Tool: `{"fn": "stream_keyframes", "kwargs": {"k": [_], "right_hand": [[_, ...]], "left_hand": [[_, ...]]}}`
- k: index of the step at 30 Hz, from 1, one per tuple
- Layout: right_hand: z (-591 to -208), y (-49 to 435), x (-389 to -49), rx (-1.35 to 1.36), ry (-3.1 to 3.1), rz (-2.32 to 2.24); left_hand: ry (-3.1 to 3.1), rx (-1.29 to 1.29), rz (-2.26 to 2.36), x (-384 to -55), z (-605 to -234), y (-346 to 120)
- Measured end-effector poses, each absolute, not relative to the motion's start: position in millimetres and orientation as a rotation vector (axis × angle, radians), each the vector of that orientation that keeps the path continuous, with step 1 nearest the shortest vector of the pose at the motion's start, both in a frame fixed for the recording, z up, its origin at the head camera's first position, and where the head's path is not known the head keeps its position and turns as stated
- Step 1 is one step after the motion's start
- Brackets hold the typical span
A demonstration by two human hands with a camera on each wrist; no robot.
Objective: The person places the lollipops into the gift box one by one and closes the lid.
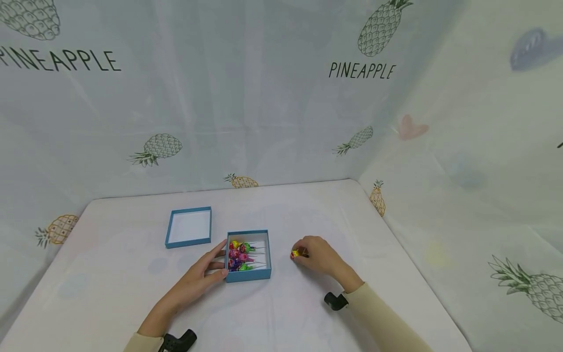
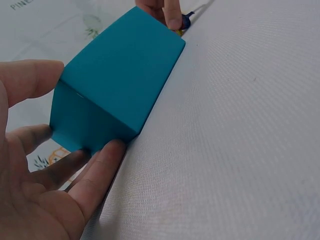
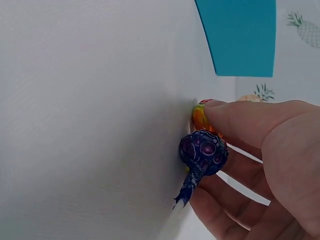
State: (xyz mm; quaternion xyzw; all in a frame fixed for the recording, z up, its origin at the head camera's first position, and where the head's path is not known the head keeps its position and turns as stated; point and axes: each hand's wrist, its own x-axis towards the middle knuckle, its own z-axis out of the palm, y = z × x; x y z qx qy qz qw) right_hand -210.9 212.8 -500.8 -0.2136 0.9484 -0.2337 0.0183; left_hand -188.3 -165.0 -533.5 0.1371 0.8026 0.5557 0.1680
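Observation:
On the white table, a blue box (image 1: 249,275) stands uncovered, with several colourful wrapped lollipops (image 1: 239,256) in it, heads at the left and white sticks to the right. My left hand (image 1: 203,273) touches the box's left side, fingers spread and fairly straight; the left wrist view shows its fingertips against the blue wall. Right of the box, my right hand (image 1: 317,256) pinches a yellow-orange lollipop (image 3: 201,117) between thumb and fingers. A dark blue-purple lollipop (image 3: 204,152) is right beside it, at the same hand; whether the fingers grip that one I cannot tell.
A blue-rimmed box lid (image 1: 188,242), white inside, lies on the table behind and left of the box. Pineapple-printed cloth (image 1: 246,98) hangs behind the table and on its right. Each wrist wears a black camera (image 1: 336,300).

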Motion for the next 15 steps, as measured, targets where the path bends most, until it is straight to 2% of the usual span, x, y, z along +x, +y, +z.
{"fn": "stream_keyframes", "kwargs": {"k": [8,15], "right_hand": [[-487,210,-215,-0.619,2.968,-0.756],[-465,200,-219,-0.685,3.034,-0.735]], "left_hand": [[2.287,0.392,1.582,-188,-533,-165],[2.303,0.368,1.563,-188,-533,-164]]}}
